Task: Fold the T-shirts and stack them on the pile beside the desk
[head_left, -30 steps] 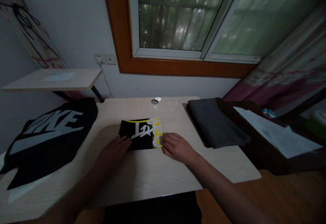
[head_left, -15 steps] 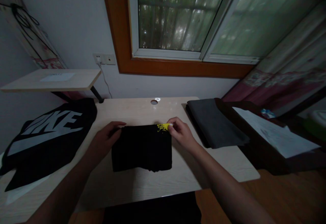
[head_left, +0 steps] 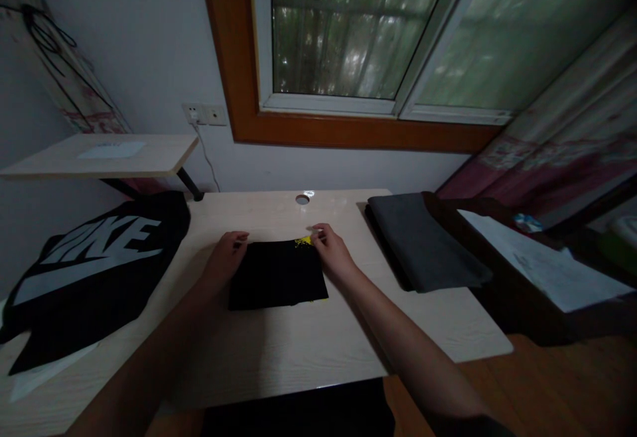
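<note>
A folded black garment [head_left: 279,274] with a yellow speckled print at its far right corner lies on the pale wooden desk [head_left: 298,344]. My left hand [head_left: 226,258] is closed at the far left corner, its fingers curled around the edge there. At the yellow corner, my right hand [head_left: 332,251] pinches the cloth between thumb and fingers. A thin yellow line shows along the near right edge of the folded piece. How much of the cloth lies under my fingers is hidden.
Left of my arm lies a black garment with white lettering [head_left: 99,251], below a raised shelf [head_left: 164,152]. A grey folded cloth [head_left: 428,241] rests on the right. Farther right, white paper [head_left: 537,258] lies on a dark surface. A round hole [head_left: 302,199] pierces the desk's back.
The folded black garment has come down flatter on the desk and its near edge sits farther from me. Both hands have moved slightly away from me and closer together with it.
</note>
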A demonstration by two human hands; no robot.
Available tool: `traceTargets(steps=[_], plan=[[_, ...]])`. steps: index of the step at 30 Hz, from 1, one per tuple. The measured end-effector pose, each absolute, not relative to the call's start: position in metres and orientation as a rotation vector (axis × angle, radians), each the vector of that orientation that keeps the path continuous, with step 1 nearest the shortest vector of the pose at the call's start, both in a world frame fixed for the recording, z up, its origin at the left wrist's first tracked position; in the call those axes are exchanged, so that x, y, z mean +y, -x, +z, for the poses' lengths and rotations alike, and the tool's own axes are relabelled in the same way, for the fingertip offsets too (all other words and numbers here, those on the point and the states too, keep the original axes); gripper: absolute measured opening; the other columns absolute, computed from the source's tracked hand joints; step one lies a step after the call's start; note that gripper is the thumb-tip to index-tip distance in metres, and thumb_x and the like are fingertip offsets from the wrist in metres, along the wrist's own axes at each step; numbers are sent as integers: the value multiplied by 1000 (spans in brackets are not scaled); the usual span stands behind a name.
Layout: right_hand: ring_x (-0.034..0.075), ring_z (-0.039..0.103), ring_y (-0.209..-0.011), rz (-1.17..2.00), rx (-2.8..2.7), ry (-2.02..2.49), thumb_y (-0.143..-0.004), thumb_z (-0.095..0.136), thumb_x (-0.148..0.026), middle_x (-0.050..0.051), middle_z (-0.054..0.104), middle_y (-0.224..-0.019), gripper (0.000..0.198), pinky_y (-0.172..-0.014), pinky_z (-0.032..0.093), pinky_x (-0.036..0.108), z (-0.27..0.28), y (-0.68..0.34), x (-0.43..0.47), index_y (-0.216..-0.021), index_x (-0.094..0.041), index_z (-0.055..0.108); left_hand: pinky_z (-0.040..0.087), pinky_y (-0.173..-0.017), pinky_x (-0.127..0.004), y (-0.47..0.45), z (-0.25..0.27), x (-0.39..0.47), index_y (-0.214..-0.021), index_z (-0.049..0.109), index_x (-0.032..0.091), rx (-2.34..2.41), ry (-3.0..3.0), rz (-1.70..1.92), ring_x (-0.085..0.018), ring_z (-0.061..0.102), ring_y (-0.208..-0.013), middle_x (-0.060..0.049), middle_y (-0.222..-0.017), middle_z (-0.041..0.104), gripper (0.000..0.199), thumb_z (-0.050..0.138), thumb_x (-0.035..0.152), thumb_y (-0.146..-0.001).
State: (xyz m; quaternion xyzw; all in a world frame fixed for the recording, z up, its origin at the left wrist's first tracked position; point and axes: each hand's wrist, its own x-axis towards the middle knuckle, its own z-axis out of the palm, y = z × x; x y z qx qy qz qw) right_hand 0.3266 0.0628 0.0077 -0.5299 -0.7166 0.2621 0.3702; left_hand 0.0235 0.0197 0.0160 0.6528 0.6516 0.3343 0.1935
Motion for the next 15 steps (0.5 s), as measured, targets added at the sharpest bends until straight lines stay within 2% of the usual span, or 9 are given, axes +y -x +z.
traceTargets(steps=[3,6,9,15], plan=[[26,62,-114,340,-2007,1367,-95,47,-25,14,66,-122,36,-105,48,43,18,-315,51,-127,-17,62,44,-113,-45,-41,21,10,-124,65,18,1801,-2234,921,-25,60,-124,-12,-131,65,37,43,30,-97],[26,51,-134,178,-2221,1275,-98,46,-23,14,60,-140,42,-118,37,45,24,-298,32,-138,-17,58,35,-121,-48,-64,23,-4,-133,61,19,1696,-2539,760,-25,50,-137,-9,-142,61,40,40,28,-101],[27,39,-146,152,-2405,1203,-101,47,-29,11,49,-154,46,-123,29,50,18,-286,15,-146,-18,52,31,-122,-52,-79,16,-15,-141,56,18,1651,-2680,574,-27,44,-144,-10,-150,55,44,39,30,-102],[28,28,-153,185,-2540,1240,-104,44,-46,12,31,-164,59,-124,25,53,5,-298,6,-155,-17,40,25,-123,-55,-67,0,-25,-151,45,20,1675,-2740,404,-29,32,-151,-10,-160,41,52,40,37,-103]])
